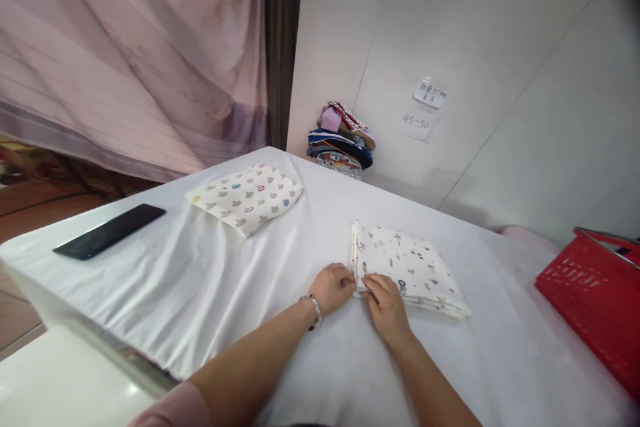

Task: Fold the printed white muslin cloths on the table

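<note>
Pink sleeve (173, 408) nearest, two bare forearms (263, 345) stretch over the white tablecloth (313, 213), where I see the left hand (330, 289) pinching the near left corner of a folded printed cloth (407, 260), the right hand (389, 312) gripping its near edge alongside. Another folded cloth (250, 197) lies farther left, near a black slab (111, 231); a red basket (593, 300) stands far right.

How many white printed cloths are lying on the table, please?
2: the left cloth, beside the flat black object; the right cloth, with the left hand and right hand at its near left corner.
</note>
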A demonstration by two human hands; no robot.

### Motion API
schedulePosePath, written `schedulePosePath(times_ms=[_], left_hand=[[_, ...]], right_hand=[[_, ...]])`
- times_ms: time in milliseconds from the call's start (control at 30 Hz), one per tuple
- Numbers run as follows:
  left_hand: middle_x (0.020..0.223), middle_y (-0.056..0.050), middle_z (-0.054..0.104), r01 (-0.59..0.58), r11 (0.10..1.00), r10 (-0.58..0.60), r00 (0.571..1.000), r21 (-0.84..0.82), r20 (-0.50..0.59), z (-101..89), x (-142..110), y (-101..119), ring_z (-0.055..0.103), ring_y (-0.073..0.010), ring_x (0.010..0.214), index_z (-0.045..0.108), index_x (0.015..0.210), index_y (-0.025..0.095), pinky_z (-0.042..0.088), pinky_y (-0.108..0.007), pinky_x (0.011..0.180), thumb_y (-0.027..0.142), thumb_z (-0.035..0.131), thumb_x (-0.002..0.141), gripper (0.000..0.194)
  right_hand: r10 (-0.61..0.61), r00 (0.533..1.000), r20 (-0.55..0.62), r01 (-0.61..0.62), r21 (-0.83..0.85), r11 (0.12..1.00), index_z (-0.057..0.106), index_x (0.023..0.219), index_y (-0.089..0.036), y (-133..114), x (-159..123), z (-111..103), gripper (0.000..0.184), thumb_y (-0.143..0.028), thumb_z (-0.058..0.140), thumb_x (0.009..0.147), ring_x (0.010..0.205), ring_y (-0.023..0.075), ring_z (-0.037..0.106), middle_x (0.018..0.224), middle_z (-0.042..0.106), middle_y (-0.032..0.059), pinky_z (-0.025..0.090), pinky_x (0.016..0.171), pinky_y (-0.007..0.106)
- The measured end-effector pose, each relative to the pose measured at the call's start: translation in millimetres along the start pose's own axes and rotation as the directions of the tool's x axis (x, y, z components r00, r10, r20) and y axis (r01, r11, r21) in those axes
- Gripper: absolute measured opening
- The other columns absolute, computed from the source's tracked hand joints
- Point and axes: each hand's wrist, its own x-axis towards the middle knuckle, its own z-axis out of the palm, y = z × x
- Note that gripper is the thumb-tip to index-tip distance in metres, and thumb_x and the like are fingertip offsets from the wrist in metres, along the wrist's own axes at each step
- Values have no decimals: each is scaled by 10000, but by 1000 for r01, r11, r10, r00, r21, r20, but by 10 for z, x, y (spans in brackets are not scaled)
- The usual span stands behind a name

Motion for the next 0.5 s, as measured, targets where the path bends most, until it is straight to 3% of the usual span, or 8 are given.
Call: schedulePosePath(times_ms=[200, 367, 500], left_hand=[[783, -4, 628, 192, 981, -193, 977, -23, -94, -129, 137, -67, 561, -110, 706, 641, 738, 181, 430, -210, 670, 192, 501, 730, 141], [895, -17, 655, 285, 946, -282, 958, 157, -43, -274, 592, -41, 589, -127, 792, 631, 948, 200, 440, -223, 746, 251, 494, 767, 233], [1056, -37, 628, 350, 909, -355, 935, 227, -19, -242, 998, -111, 586, -158, 900, 562, 1115, 217, 451, -258, 789, 259, 466, 790, 341]], right_hand=[[-11, 1000, -17, 12, 47, 999, 606, 960, -214, 10, 7, 0, 201, -195, 457, 826, 892, 196, 527, 935, 615, 53, 424, 763, 366], [-4, 1000, -5, 4, 20, 1000, 585, 998, -202, -14, 3, 2, 214, -201, 471, 817, 914, 197, 520, 960, 605, 62, 411, 789, 366], [8, 999, 36, -8, -20, 1000, 547, 1075, -201, -47, -17, -7, 284, -174, 466, 804, 1005, 205, 488, 1070, 572, 75, 383, 856, 386]])
